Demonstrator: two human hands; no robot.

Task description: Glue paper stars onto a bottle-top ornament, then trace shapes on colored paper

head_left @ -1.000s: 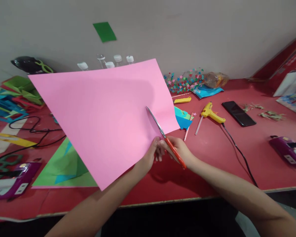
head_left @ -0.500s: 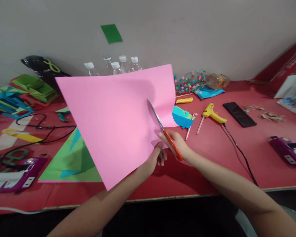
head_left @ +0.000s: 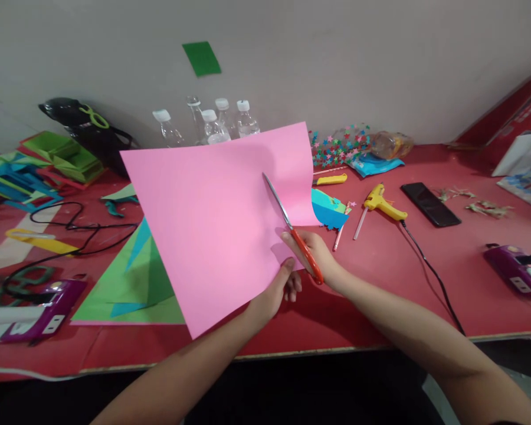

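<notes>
A large sheet of pink paper (head_left: 203, 224) is held up over the table, its right part bent into a curve. My left hand (head_left: 279, 288) grips its lower edge, thumb on top and fingers underneath. Orange-handled scissors (head_left: 304, 251) are in my right hand (head_left: 321, 257), close to the left one. The long metal blade points up and left across the face of the paper. Whether the paper is between the blades I cannot tell; the second blade is hidden.
Green and blue paper sheets (head_left: 115, 289) lie at left beside a purple power strip (head_left: 64, 307). Plastic bottles (head_left: 246, 121) stand along the wall. To the right are a yellow glue gun (head_left: 384, 203), a black phone (head_left: 430, 205), a yellow cutter (head_left: 331, 179) and another purple power strip (head_left: 511, 268).
The pink paper's upper left corner has shifted right and slightly down, showing more of the bottles. The scissors have moved very slightly left; both hands keep their hold.
</notes>
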